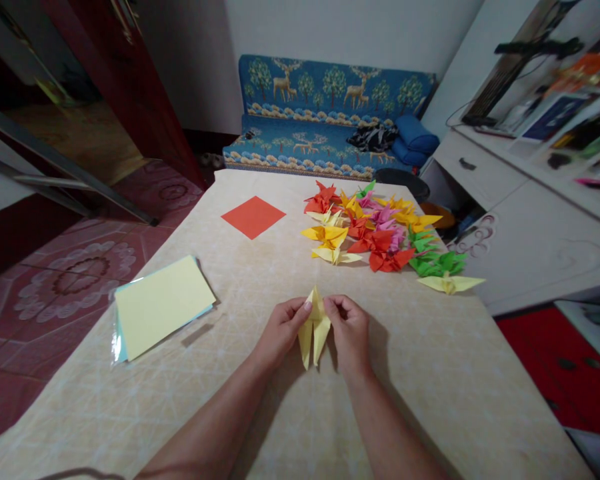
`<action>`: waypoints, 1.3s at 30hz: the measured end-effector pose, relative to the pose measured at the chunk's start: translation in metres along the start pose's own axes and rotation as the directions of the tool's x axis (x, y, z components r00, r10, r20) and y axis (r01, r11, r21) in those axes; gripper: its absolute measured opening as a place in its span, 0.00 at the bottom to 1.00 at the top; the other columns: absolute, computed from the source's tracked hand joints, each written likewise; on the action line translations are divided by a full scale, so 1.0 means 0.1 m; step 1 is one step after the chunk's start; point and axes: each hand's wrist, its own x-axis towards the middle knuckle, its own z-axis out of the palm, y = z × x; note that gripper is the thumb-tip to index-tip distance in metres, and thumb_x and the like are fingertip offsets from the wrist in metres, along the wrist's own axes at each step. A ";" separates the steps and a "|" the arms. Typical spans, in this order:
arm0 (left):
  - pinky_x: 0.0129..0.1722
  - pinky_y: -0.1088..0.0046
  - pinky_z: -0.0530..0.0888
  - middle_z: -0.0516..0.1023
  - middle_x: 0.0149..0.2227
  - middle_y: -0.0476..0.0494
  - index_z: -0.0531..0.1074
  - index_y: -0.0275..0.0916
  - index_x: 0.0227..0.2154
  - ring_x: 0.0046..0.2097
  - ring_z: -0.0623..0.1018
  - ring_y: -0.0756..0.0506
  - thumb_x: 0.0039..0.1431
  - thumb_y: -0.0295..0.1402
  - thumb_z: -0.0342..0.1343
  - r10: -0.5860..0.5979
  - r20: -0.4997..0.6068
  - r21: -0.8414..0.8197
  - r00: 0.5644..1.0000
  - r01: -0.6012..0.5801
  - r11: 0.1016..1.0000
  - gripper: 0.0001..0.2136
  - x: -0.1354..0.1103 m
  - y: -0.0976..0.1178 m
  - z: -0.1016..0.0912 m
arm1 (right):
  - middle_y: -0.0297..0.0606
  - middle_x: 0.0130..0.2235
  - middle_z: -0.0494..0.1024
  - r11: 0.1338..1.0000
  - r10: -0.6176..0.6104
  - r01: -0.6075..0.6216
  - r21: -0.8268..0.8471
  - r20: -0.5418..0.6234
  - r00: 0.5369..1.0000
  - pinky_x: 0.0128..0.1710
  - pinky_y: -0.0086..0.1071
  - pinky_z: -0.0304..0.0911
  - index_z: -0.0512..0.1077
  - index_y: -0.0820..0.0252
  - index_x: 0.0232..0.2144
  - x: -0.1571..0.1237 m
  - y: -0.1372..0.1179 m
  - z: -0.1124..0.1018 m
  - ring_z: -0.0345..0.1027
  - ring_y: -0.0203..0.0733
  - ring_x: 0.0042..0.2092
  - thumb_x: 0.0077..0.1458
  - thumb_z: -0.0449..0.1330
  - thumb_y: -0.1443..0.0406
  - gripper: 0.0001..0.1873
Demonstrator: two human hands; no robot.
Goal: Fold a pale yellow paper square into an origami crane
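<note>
Pinching a yellow folded piece [314, 328] from both sides at once: grip of the left hand [280, 330] closed on its left edge just below the tip, thumbnail up, and grip of the right hand [349, 328] closed on the right edge at the same height, fingers curled in. Held on or just above the bench [430, 380], hard to tell which. Lying squarely between the two hands, no nearer to one than the other, with both forearms coming in from the near edge. Long axis running straight away from the body: one sharp tip pointing to the far end of the bench, two narrow flaps split and trailing back toward the wrists. Pinched high up only, with no finger on the lower flaps.

Moving outward to the left: a stack of pale yellow sheets [163, 303] in a clear sleeve, well apart from the left hand, with a blue sheet peeping out beneath. Farther ahead, a single red square sheet [253, 216], flat and turned corner-on. Ahead and to the right, a heap of folded cranes [380, 233] in red, orange, yellow, pink and green, nearer the right hand than the left but apart from both. Beyond the bench, a blue patterned sofa [330, 113] against the wall; off to the right, a white cabinet [530, 233].
</note>
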 end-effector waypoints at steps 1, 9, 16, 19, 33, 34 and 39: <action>0.30 0.76 0.67 0.77 0.30 0.42 0.76 0.31 0.37 0.30 0.73 0.48 0.57 0.44 0.53 0.013 -0.010 0.024 1.000 -0.012 1.000 0.18 0.00 0.00 0.00 | 0.34 0.28 0.73 0.999 -0.021 0.021 -0.024 -0.011 1.000 0.29 0.28 0.62 0.71 0.61 0.29 -0.01 -0.01 0.01 0.66 0.38 0.30 0.51 0.59 0.57 0.13; 0.33 0.76 0.69 0.79 0.31 0.42 0.78 0.33 0.38 0.35 0.75 0.45 0.56 0.42 0.53 0.145 -0.081 0.297 0.986 -0.115 0.948 0.17 -0.01 -0.03 0.05 | 0.36 0.34 0.72 0.931 -0.306 0.288 -0.222 -0.048 0.951 0.33 0.29 0.62 0.71 0.60 0.32 -0.05 -0.09 0.04 0.67 0.38 0.35 0.50 0.61 0.63 0.07; 0.30 0.77 0.67 0.78 0.28 0.45 0.78 0.32 0.34 0.30 0.73 0.48 0.56 0.43 0.53 0.150 -0.111 0.362 0.982 -0.100 0.927 0.18 -0.01 -0.03 0.03 | 0.36 0.32 0.73 0.933 -0.316 0.311 -0.182 0.003 0.949 0.31 0.29 0.63 0.72 0.60 0.31 -0.03 -0.08 0.02 0.68 0.38 0.34 0.54 0.58 0.64 0.05; 0.28 0.77 0.66 0.78 0.27 0.45 0.78 0.31 0.31 0.29 0.73 0.48 0.55 0.44 0.54 0.135 -0.144 0.363 0.980 -0.075 0.929 0.18 -0.01 -0.04 0.02 | 0.36 0.32 0.73 0.936 -0.313 0.312 -0.165 0.024 0.950 0.31 0.29 0.63 0.73 0.60 0.31 -0.05 -0.09 0.02 0.69 0.38 0.34 0.53 0.58 0.65 0.04; 0.33 0.76 0.70 0.80 0.31 0.44 0.78 0.35 0.38 0.33 0.76 0.46 0.56 0.35 0.52 0.261 -0.136 0.461 0.956 -0.172 0.870 0.13 -0.07 0.02 0.08 | 0.38 0.36 0.75 0.906 -0.250 0.240 -0.349 0.015 0.968 0.34 0.31 0.66 0.70 0.56 0.37 -0.08 -0.06 0.06 0.70 0.40 0.34 0.48 0.56 0.67 0.10; 0.32 0.76 0.69 0.80 0.31 0.45 0.78 0.35 0.39 0.32 0.76 0.46 0.57 0.34 0.52 0.258 -0.129 0.471 0.957 -0.170 0.866 0.13 -0.08 0.02 0.09 | 0.37 0.36 0.75 0.901 -0.252 0.239 -0.361 0.009 0.968 0.34 0.31 0.66 0.70 0.56 0.37 -0.08 -0.06 0.06 0.70 0.41 0.35 0.48 0.56 0.67 0.11; 0.30 0.77 0.68 0.80 0.30 0.46 0.78 0.36 0.39 0.31 0.75 0.48 0.57 0.33 0.51 0.242 -0.107 0.509 0.964 -0.156 0.847 0.13 -0.08 0.01 0.09 | 0.36 0.36 0.76 0.883 -0.215 0.188 -0.429 -0.014 0.977 0.34 0.32 0.66 0.70 0.55 0.38 -0.06 -0.04 0.05 0.70 0.41 0.33 0.46 0.55 0.68 0.14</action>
